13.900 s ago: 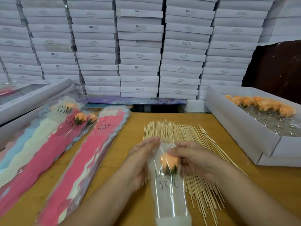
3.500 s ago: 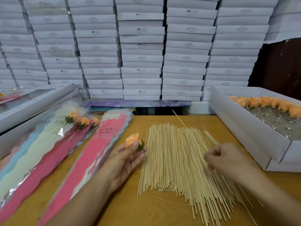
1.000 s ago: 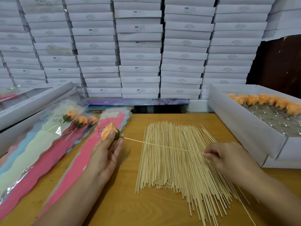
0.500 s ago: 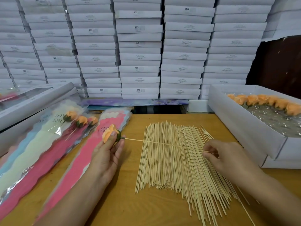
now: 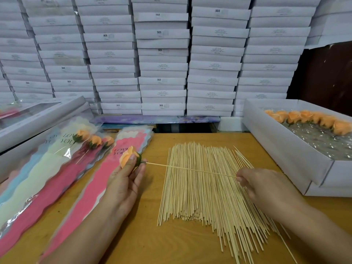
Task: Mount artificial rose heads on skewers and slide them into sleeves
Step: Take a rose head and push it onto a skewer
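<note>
Against the back, many stacks of flat white boxes (image 5: 162, 54), piled in columns up to the top edge, some with a small "SGS" print on the front side. To the right of them, a dark brown wall panel (image 5: 327, 77). Under the stacks, flat sheets with a purple and blue pattern (image 5: 156, 119), lying just behind the far edge of a wooden table (image 5: 152, 242) with a light yellow-brown grain. At the far left, on the table, a long white lid with a clear window (image 5: 38, 113), tilted.
</note>
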Tool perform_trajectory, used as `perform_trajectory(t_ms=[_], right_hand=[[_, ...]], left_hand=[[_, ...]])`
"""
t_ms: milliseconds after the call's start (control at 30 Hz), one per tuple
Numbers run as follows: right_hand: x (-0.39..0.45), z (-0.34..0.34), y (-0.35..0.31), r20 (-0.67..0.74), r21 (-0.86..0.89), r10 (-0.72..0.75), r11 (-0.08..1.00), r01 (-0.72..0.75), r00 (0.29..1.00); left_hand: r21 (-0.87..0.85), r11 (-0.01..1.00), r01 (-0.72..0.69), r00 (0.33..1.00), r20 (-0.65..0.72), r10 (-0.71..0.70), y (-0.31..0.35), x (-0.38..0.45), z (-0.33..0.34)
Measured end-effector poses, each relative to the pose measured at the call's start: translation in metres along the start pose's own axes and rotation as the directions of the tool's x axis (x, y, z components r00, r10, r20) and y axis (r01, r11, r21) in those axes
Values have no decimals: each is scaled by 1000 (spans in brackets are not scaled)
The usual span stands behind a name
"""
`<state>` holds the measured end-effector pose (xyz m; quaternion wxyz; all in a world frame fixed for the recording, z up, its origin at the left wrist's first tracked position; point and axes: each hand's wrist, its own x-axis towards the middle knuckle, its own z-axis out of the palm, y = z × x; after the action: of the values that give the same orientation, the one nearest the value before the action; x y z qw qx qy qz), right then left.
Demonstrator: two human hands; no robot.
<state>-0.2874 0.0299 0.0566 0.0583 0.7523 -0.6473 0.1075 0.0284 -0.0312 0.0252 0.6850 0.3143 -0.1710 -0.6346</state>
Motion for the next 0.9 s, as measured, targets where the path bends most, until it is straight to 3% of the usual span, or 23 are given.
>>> perform_trajectory(t_ms=[167, 367, 533, 700, 900], right_hand=[[2, 1, 5, 41, 29, -11, 1000, 10, 999], [2, -3, 18, 259, 353, -70, 935, -27, 963], [1, -7, 22, 424, 468, -196, 883, -28, 884], [1, -15, 30, 506, 652, -307, 747, -125, 806], [3, -20, 25, 455, 799, -255, 540, -264, 853]], left_hand=[[1, 1000, 2, 1000, 11, -2, 0, -2, 2], [8, 1000, 7, 1000, 29, -7, -1, -4, 4], [34, 999, 21, 999, 37, -22, 0, -6, 4], [58, 998, 33, 998, 45, -36, -1, -8, 6], [70, 996, 59, 995, 73, -64, -1, -10, 8]])
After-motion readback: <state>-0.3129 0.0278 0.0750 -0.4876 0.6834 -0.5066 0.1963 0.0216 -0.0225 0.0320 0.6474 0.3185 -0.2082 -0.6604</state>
